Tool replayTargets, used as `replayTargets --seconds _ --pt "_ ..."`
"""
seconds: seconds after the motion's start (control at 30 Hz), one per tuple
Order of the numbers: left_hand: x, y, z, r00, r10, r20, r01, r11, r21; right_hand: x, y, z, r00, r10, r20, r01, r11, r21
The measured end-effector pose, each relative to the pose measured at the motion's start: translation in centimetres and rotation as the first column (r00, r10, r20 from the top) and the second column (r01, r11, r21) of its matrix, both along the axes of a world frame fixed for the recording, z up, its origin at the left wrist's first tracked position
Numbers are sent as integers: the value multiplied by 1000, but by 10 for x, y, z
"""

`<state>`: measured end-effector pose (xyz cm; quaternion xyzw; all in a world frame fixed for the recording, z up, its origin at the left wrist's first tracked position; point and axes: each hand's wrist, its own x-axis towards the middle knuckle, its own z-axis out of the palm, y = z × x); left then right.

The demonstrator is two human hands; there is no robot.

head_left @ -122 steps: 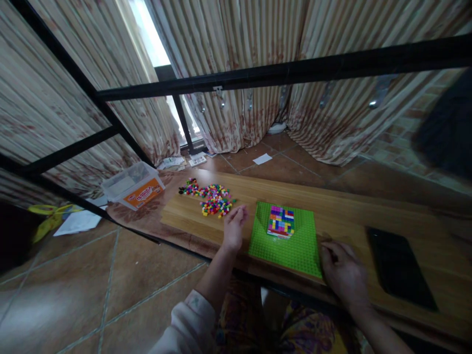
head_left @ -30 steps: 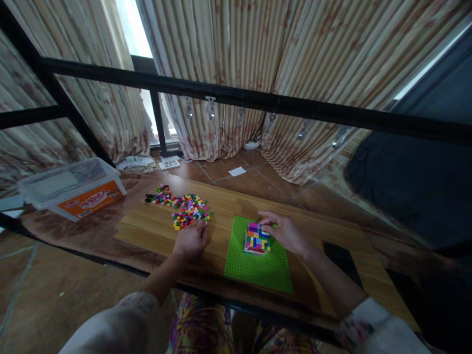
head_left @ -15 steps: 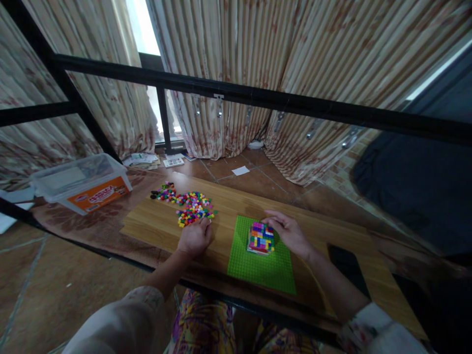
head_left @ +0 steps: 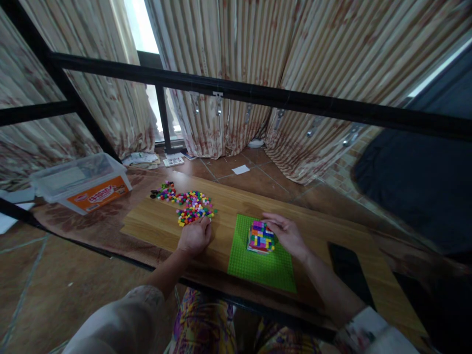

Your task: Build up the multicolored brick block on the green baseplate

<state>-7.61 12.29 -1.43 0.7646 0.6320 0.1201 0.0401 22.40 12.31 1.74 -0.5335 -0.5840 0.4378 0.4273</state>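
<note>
A square green baseplate lies on the wooden table top. On it stands a small multicoloured brick block. My right hand rests against the block's right side, fingers curled round its far edge. To the left lies a pile of small loose coloured bricks. My left hand is at the pile's near edge, fingers curled down onto the bricks; what it pinches is hidden.
A clear plastic box with an orange label stands on the far left. A dark flat slab lies right of the baseplate. A black metal bar crosses above the table, with striped curtains behind.
Four seconds ago my right hand lay at the baseplate's near right corner; it now touches the brick block. My left hand stays by the pile. Little has moved in the last second.
</note>
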Motion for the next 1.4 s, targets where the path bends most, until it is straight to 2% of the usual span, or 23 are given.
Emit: replayTargets --seconds 0.3,0.73,0.83,0.9,1.0,1.07,1.13,1.23,1.3,1.4 --pt "0 1 0 1000 7 0 -7 1000 -12 0 1 -2 1000 -26 16 26 1000 2" --pt "1 -2 8 999 24 23 -22 997 -70 -5 -2 -1 997 -58 54 56 997 46" --pt "1 -4 10 999 13 38 -10 997 -71 -6 -6 3 997 -56 58 53 997 54" --pt "1 -5 11 998 1 55 3 998 -67 -12 -11 12 989 -115 97 104 988 114" --pt "0 -7 11 996 25 88 -19 998 -65 -34 -20 33 964 -219 150 173 947 270" --pt "0 -8 11 992 71 102 -65 996 -66 -58 -26 43 969 -172 180 104 936 336" --pt "-2 -8 11 984 133 119 -126 990 -69 -87 -29 44 959 -71 275 -28 939 342" --pt "-5 -9 11 950 249 187 -239 968 -77 -127 -27 27 881 -42 472 -123 941 314" --pt "-6 -8 11 922 307 238 -295 952 -84 -147 -19 9 856 -45 514 -129 946 298" --pt "-7 -7 10 903 331 273 -318 944 -94 -164 -1 -11 832 -47 553 -141 946 292"
